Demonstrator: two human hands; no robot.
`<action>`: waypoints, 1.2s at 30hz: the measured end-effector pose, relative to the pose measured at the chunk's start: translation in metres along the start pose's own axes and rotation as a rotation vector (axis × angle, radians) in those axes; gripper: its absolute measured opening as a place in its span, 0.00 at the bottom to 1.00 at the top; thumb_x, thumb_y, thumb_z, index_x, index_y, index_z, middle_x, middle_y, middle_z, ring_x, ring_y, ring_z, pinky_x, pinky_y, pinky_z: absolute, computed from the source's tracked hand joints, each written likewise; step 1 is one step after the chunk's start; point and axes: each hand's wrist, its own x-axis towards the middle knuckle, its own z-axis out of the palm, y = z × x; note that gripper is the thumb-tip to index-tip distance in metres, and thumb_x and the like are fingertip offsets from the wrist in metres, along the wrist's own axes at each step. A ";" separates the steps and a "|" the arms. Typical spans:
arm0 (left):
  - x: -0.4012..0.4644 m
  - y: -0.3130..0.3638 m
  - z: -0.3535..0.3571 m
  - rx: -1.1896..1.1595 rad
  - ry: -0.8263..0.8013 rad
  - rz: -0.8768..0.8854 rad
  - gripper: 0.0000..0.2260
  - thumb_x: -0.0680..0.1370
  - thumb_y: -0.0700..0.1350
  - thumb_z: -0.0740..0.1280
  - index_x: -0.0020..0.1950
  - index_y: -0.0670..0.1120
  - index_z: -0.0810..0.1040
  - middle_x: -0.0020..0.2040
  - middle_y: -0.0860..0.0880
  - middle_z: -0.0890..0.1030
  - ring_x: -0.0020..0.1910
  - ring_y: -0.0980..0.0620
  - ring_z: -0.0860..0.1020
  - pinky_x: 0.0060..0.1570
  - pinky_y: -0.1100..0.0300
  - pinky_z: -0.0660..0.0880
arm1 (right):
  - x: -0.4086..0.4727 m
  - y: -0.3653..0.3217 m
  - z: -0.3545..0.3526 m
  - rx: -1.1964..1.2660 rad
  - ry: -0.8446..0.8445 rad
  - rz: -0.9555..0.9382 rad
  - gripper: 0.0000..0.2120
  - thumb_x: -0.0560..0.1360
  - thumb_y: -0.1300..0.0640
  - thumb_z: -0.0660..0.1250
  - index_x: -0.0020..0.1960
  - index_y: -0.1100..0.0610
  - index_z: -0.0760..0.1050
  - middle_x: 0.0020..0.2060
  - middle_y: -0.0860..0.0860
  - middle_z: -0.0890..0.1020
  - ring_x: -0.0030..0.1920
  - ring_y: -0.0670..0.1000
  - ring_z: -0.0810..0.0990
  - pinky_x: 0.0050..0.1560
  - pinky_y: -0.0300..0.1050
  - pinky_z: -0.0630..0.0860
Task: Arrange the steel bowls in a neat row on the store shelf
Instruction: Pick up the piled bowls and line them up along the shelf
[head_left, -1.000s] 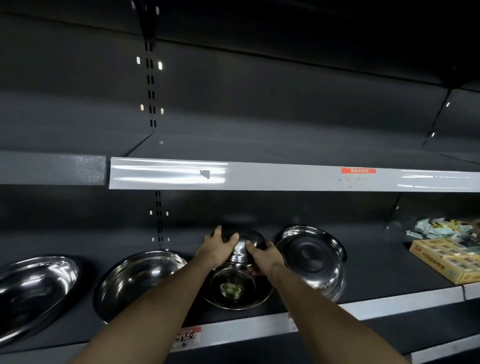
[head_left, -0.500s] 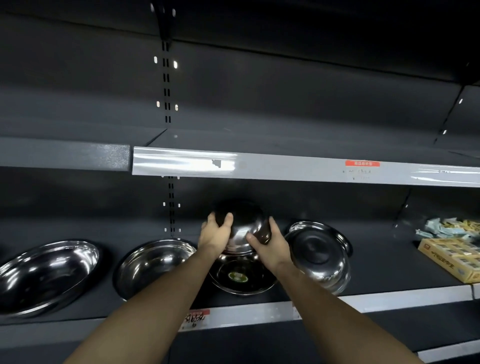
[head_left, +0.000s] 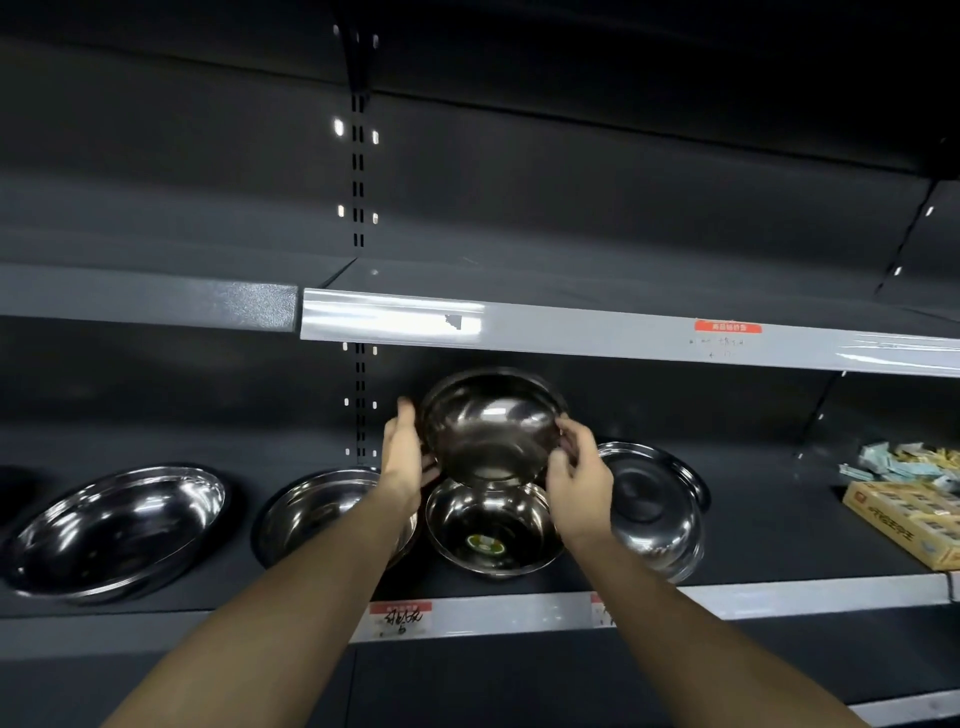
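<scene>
Steel bowl (head_left: 491, 426) tilted, held by left hand (head_left: 408, 457), right hand (head_left: 579, 480), above shelf (head_left: 779, 597).

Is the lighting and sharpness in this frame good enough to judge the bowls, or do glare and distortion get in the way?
Head view: dim overall, dark shelving; the held bowl reads clearly between left hand and right hand; strong glare on the upper shelf strip; wide-angle bending at the edges; the far-left bowl looks slightly smeared.
</scene>
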 end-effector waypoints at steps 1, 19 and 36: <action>-0.001 -0.001 -0.001 0.004 -0.007 -0.013 0.29 0.76 0.69 0.57 0.65 0.48 0.73 0.59 0.45 0.80 0.56 0.43 0.80 0.57 0.46 0.77 | -0.001 -0.002 0.002 0.078 0.079 0.061 0.12 0.78 0.53 0.60 0.58 0.43 0.75 0.43 0.40 0.83 0.47 0.39 0.81 0.49 0.37 0.79; -0.019 0.033 -0.065 0.409 0.050 0.156 0.18 0.76 0.64 0.63 0.58 0.55 0.78 0.55 0.53 0.81 0.58 0.51 0.78 0.65 0.52 0.71 | -0.010 -0.037 0.068 0.403 -0.045 0.590 0.32 0.75 0.69 0.54 0.76 0.48 0.64 0.64 0.54 0.77 0.56 0.51 0.75 0.60 0.44 0.72; -0.033 0.072 -0.184 0.490 0.290 0.253 0.13 0.79 0.59 0.63 0.55 0.51 0.77 0.53 0.54 0.79 0.56 0.55 0.75 0.57 0.62 0.63 | -0.064 -0.067 0.158 0.179 -0.262 0.535 0.28 0.77 0.68 0.53 0.75 0.50 0.65 0.62 0.56 0.78 0.61 0.59 0.76 0.56 0.44 0.71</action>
